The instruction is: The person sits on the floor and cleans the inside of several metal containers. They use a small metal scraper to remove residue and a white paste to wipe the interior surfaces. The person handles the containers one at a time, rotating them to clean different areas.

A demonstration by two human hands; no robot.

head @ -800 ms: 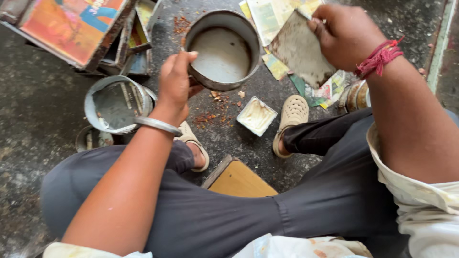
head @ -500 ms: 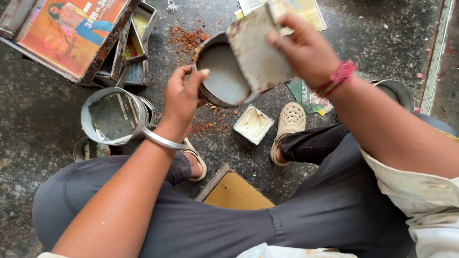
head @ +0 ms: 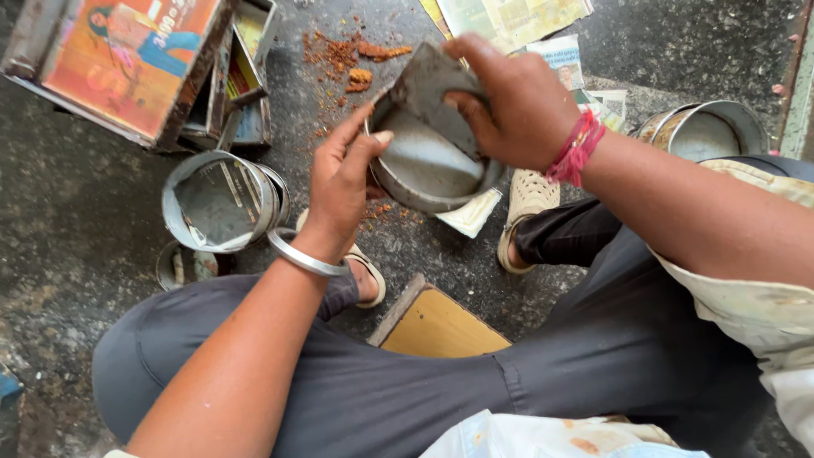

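Observation:
My left hand (head: 343, 174), with a metal bangle at the wrist, grips the near rim of a round metal tin (head: 428, 174) held tilted above the ground. My right hand (head: 513, 102), with a red thread at the wrist, holds a flat grey square sheet (head: 432, 89) and pushes it down into the tin's mouth. The tin's inside looks pale and smooth. Both hands are above my knees, between my two sandalled feet.
An open metal can (head: 222, 202) lies at the left with a small lid (head: 185, 265) below it. A box with an orange picture (head: 127, 64) and trays stand far left. Another tin (head: 704, 129) sits at right. Newspapers (head: 509, 17), reddish powder (head: 348, 53), a white scrap (head: 471, 214) and a wooden board (head: 437, 326) lie around.
My right hand has brought the grey sheet from the upper right down into the tin. My left hand has lifted and tilted the tin towards it.

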